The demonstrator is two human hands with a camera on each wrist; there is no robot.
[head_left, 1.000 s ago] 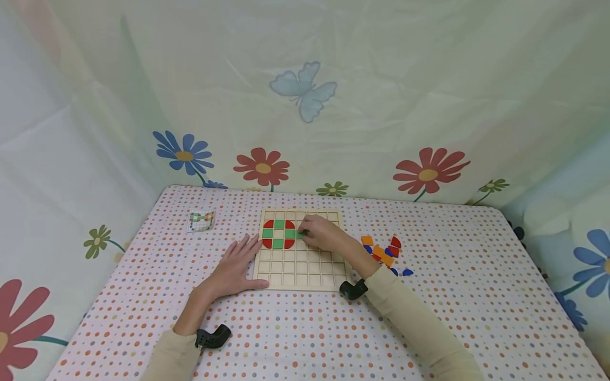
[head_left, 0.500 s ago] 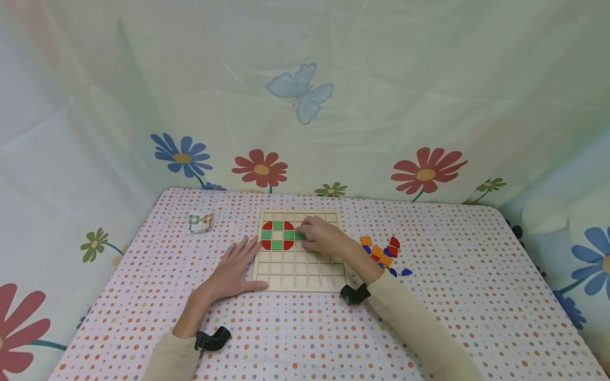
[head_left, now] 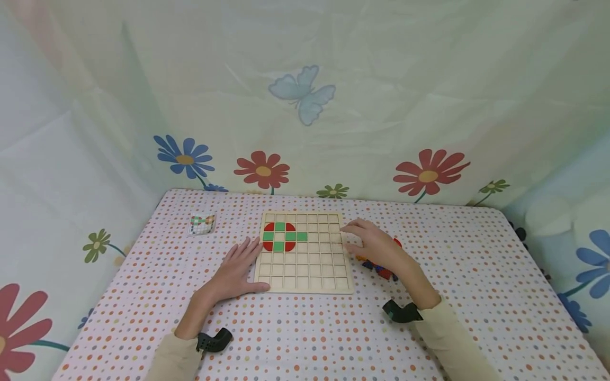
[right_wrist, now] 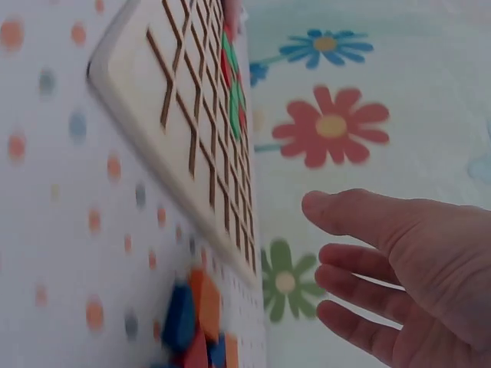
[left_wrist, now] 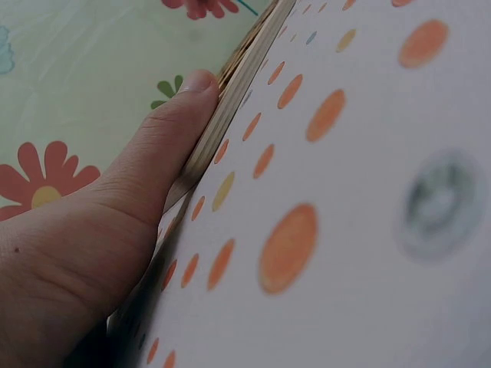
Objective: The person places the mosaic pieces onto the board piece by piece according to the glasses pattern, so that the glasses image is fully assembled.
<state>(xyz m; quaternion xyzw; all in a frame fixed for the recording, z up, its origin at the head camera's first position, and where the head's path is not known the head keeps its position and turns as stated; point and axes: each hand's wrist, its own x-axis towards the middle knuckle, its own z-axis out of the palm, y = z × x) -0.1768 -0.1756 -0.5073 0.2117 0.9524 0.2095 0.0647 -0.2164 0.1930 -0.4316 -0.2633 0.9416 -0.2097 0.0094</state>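
A wooden grid board [head_left: 305, 270] lies on the dotted table. In its upper left, green square tiles [head_left: 302, 236] and red quarter-round tiles [head_left: 269, 246] fill several cells, the green ones reaching one cell further right. My left hand [head_left: 235, 272] rests along the board's left side, fingers spread, thumb at the lower left corner. The left wrist view shows that thumb [left_wrist: 165, 126] against the board's edge. Just off the board's right side hovers my right hand [head_left: 378, 246], fingers apart and holding nothing. It partly hides a pile of loose blue, red and orange pieces [head_left: 383, 272].
A small card [head_left: 202, 224] with a coloured grid pattern lies left of the board. The polka-dot tablecloth [head_left: 295, 338] covers the table. Behind it hangs a backdrop [head_left: 229, 95] printed with flowers and a butterfly.
My right hand has let go of a green tile, which now sits in the board right of the pattern. The hand has moved right, over the loose pieces. My left hand stays put.
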